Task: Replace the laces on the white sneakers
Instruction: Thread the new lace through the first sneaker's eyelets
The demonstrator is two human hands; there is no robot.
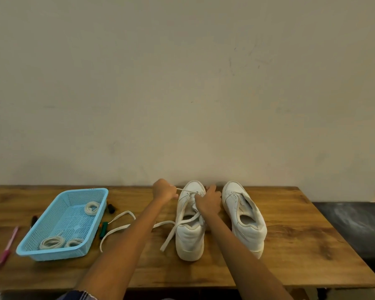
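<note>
While both arms reach forward over the brown wooden bench (pixel 290 245), two white leather sneakers (pixel 244 215) stand side by side near its far edge, toes toward the plain beige wall (pixel 182 83). The left hand (pixel 164 191) is closed around a flat white lace (pixel 183 189), which runs tight from the fist to the front eyelets of the left sneaker (pixel 189 232). The right hand (pixel 208 202) rests on the tongue area of this same sneaker, fingers (pixel 212 188) curled down over it; I cannot tell if they pinch the lace. Loose parts of the lace lie across the shoe opening and on the bench to the left, passing under the left forearm. The right sneaker still has its lace in the front eyelets.

At the left stands a light blue plastic mesh basket (pixel 52 253) with three coiled off-white laces (pixel 52 242) inside. A pink pen (pixel 8 247) lies left of it, and a few dark markers (pixel 103 227) lie just beside it.
</note>
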